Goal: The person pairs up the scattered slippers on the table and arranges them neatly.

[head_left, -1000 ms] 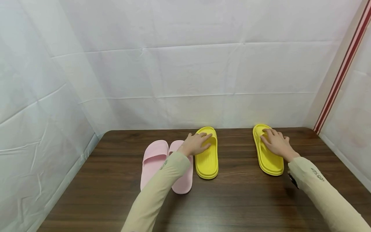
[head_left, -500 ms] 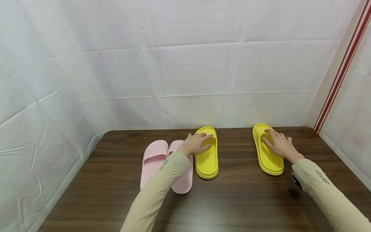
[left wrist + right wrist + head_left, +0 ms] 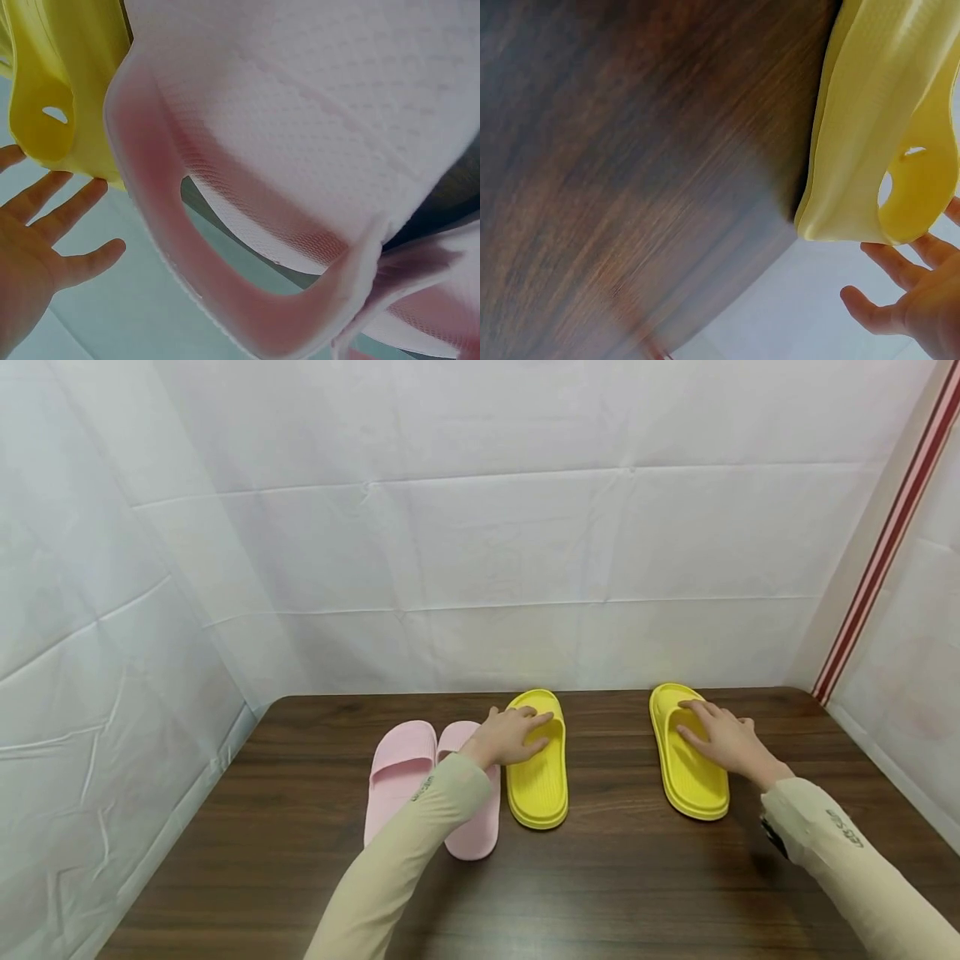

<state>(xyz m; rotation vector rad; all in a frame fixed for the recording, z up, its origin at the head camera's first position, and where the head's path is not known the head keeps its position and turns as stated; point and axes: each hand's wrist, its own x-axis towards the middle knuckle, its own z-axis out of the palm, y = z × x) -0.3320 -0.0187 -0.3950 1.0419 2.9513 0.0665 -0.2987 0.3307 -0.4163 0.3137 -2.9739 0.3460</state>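
Two yellow slide slippers stand apart near the table's far edge, toes away from me. My left hand (image 3: 506,737) reaches over the left yellow slipper (image 3: 537,789), its spread fingers on the strap and the thumb apart from them. In the left wrist view, the fingertips meet the yellow strap (image 3: 90,142). Over the strap of the right yellow slipper (image 3: 692,789) lies my right hand (image 3: 729,741), fingers extended. The right wrist view has its fingertips at the front edge of that slipper (image 3: 855,150), thumb held away.
Two pink slide slippers lie side by side left of the yellow ones: one pink slipper (image 3: 403,747) further left, the other pink slipper (image 3: 474,835) partly under my left forearm. The dark wooden table (image 3: 600,893) ends at a white cloth backdrop (image 3: 487,543).
The right yellow slipper has shifted slightly left and toward me; the left yellow one slightly right and toward me. My right hand and forearm have moved a little right. The pink slippers stay put.
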